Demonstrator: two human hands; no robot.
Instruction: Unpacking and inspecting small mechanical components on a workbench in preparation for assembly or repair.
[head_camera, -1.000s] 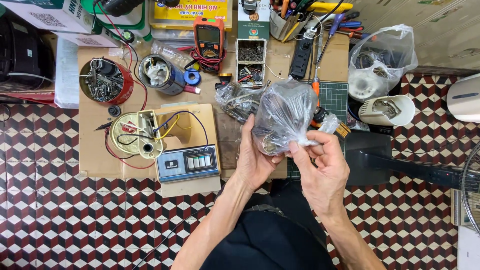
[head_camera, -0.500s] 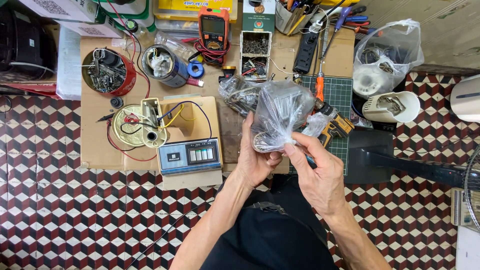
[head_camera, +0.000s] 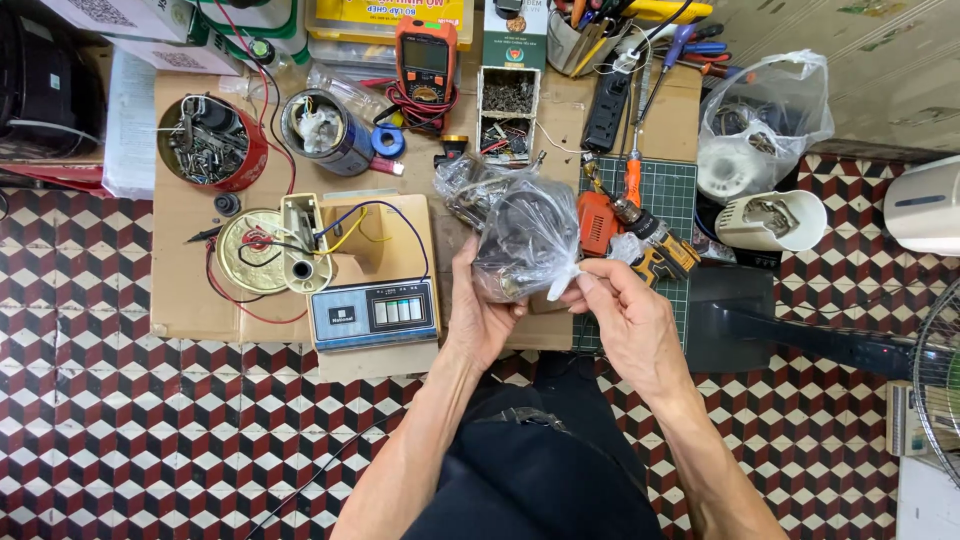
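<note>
A clear plastic bag (head_camera: 528, 235) with dark metal parts inside rests in both my hands above the cardboard sheet (head_camera: 190, 290). My left hand (head_camera: 478, 310) cups it from below and the left side. With thumb and fingers my right hand (head_camera: 618, 308) pinches the twisted neck of the bag at its right. A second crumpled clear bag (head_camera: 462, 185) of parts lies just behind it. An orange and black cordless drill (head_camera: 640, 235) sits on the green cutting mat (head_camera: 672, 190) right of the bag.
On the cardboard lie a blue-grey control panel with wires (head_camera: 372, 312), a yellow round part (head_camera: 250, 250), a red tin of screws (head_camera: 210, 140), a motor (head_camera: 322, 128), a multimeter (head_camera: 426, 55) and a screw box (head_camera: 508, 110). A white housing (head_camera: 772, 220) and bagged parts (head_camera: 762, 120) stand right.
The bag has come down lower and closer to me, and looks more gathered. My right hand has shifted to the twisted neck at the bag's right side.
</note>
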